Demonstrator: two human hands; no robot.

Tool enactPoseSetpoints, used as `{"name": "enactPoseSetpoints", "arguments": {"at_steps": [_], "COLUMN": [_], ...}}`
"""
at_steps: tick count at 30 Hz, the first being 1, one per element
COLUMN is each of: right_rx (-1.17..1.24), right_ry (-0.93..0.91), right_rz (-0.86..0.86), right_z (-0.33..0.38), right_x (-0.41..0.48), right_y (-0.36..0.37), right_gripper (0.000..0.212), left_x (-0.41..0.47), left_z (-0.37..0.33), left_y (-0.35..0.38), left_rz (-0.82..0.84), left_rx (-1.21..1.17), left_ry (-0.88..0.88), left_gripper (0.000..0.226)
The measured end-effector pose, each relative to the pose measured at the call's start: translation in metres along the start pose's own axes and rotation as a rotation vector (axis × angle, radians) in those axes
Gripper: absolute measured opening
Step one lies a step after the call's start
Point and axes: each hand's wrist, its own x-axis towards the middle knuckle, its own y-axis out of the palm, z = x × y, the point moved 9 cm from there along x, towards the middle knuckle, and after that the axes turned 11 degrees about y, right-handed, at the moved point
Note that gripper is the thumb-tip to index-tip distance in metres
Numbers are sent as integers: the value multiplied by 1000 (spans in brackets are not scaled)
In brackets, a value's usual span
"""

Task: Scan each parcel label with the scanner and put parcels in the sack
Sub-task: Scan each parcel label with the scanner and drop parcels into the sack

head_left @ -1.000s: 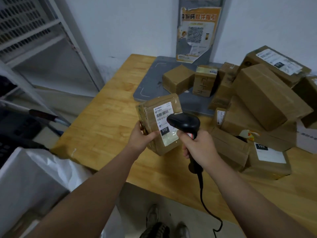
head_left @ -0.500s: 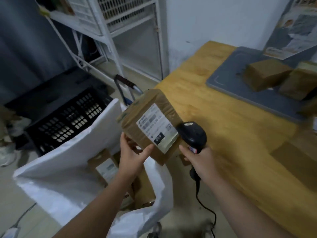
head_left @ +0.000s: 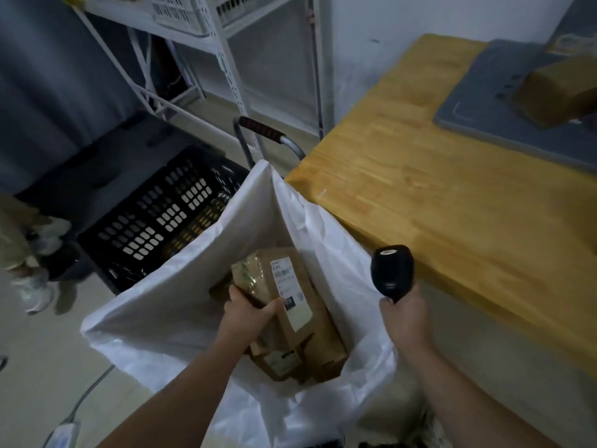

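Observation:
A brown cardboard parcel [head_left: 277, 282] with a white label is inside the open mouth of the white sack [head_left: 181, 286], low in the middle of the view. My left hand [head_left: 248, 315] grips it from the left side, reaching down into the sack. Under it lie other brown parcels [head_left: 310, 354]. My right hand [head_left: 403, 318] holds the black handheld scanner [head_left: 391, 273] upright beside the sack's right edge, in front of the wooden table [head_left: 452, 195].
A black perforated crate [head_left: 155, 221] stands on the floor behind the sack. A trolley handle [head_left: 268, 130] and white metal shelving [head_left: 226, 59] are behind it. On the table's far right a grey mat [head_left: 484, 101] bears another brown parcel [head_left: 555, 92].
The view swung left from the table to the sack. My left hand carried the labelled parcel off the table and lowered it into the sack; my right hand drew the scanner away from the label.

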Motion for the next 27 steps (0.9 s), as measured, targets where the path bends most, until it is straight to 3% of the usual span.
{"name": "enactPoseSetpoints", "arguments": {"at_steps": [4, 8, 12, 14, 18, 27], "right_rx": [164, 233, 202, 187, 106, 54], "right_ry": [-8, -82, -175, -179, -164, -197], "right_rz": [-84, -1, -1, -51, -63, -132], "right_z": [-6, 6, 21, 22, 14, 30], "right_x": [-16, -28, -28, -23, -7, -6], "right_y": [-22, -16, -14, -22, -30, -88], "right_gripper": [38, 30, 38, 43, 48, 40], "left_x": [31, 50, 58, 63, 49, -28], "left_z": [-17, -47, -47, -37, -49, -172], "left_y": [23, 45, 73, 78, 71, 56], "left_rz": [67, 37, 80, 110, 96, -17], "left_rx": [-5, 49, 117, 158, 228, 97], "left_ry": [-73, -97, -145, -134, -33, 452], "left_gripper": [111, 108, 108, 95, 84, 57]}}
